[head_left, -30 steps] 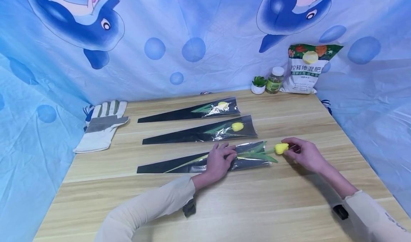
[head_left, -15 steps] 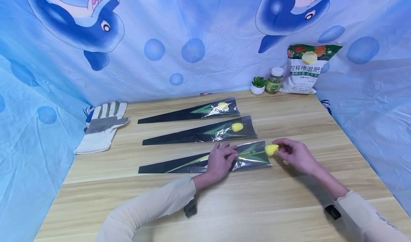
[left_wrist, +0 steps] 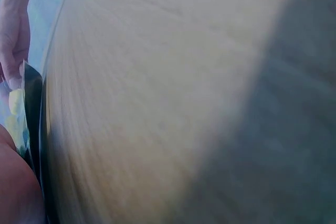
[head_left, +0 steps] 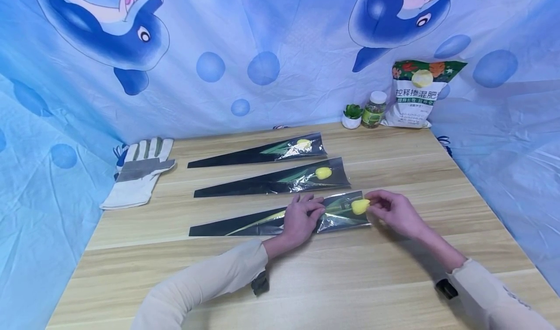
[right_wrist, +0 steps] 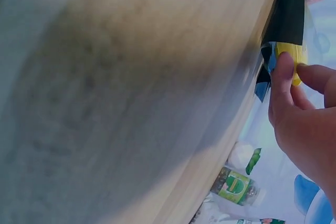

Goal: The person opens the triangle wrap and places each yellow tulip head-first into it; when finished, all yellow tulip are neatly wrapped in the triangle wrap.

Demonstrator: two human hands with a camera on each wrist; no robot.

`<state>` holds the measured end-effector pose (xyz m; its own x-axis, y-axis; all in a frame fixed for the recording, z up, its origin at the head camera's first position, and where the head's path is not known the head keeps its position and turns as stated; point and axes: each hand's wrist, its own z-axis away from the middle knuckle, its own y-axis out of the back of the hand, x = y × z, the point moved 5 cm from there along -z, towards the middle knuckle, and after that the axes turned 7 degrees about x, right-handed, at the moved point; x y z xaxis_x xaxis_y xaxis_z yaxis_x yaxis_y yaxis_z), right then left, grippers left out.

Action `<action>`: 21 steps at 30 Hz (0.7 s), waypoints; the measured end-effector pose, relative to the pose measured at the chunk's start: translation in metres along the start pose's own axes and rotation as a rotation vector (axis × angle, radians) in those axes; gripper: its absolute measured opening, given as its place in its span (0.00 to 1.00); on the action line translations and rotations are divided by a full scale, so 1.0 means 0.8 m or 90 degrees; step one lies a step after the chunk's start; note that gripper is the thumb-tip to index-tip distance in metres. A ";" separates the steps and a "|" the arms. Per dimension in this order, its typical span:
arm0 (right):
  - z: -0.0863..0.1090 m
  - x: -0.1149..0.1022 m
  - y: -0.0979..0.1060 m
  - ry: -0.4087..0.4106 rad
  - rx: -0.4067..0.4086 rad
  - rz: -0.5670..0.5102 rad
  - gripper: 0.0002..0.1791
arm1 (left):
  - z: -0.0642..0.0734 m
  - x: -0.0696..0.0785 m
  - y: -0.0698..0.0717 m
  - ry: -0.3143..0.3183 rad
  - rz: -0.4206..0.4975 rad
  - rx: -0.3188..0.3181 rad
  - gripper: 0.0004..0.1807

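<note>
My right hand [head_left: 397, 214] pinches the yellow head of a tulip [head_left: 360, 206] between thumb and fingers at the wide mouth of a black-and-clear flower sleeve [head_left: 339, 223]. The bloom lies just inside that mouth, and its green stem and leaves run leftward within the sleeve. My left hand [head_left: 302, 219] holds the sleeve around its middle, covering part of the stem. In the right wrist view, thumb and fingertips grip the tulip [right_wrist: 290, 53] beside the black sheet [right_wrist: 287, 17]. The left wrist view catches only a corner of the left hand [left_wrist: 18, 187].
Behind lie two more sleeves, a middle one [head_left: 245, 184] and a far one [head_left: 236, 156], each with a yellow tulip. A work glove [head_left: 139, 172] lies at left. A potted succulent [head_left: 352, 116], a jar [head_left: 374, 110] and a fertilizer bag [head_left: 413, 96] stand at the back right.
My right hand has moved left, sliding the tulip into the sleeve; its leaves and then its bloom have passed the mouth. The left hand has stayed on the sleeve.
</note>
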<state>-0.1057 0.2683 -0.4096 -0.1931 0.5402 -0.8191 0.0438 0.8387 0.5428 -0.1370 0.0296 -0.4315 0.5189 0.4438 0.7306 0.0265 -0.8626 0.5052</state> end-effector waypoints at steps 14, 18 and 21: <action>-0.003 -0.004 -0.018 -0.091 -0.110 -0.181 0.21 | 0.000 0.004 0.000 -0.015 0.013 0.022 0.05; -0.004 -0.004 -0.023 -0.127 -0.142 -0.213 0.23 | 0.000 0.003 -0.001 -0.015 0.014 0.028 0.05; -0.004 -0.004 -0.025 -0.158 -0.163 -0.240 0.25 | -0.001 0.004 -0.001 -0.017 0.016 0.032 0.05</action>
<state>-0.1093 0.2491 -0.4171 0.0913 0.2302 -0.9689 -0.2317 0.9511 0.2041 -0.1360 0.0321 -0.4296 0.5430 0.4161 0.7294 0.0554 -0.8844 0.4633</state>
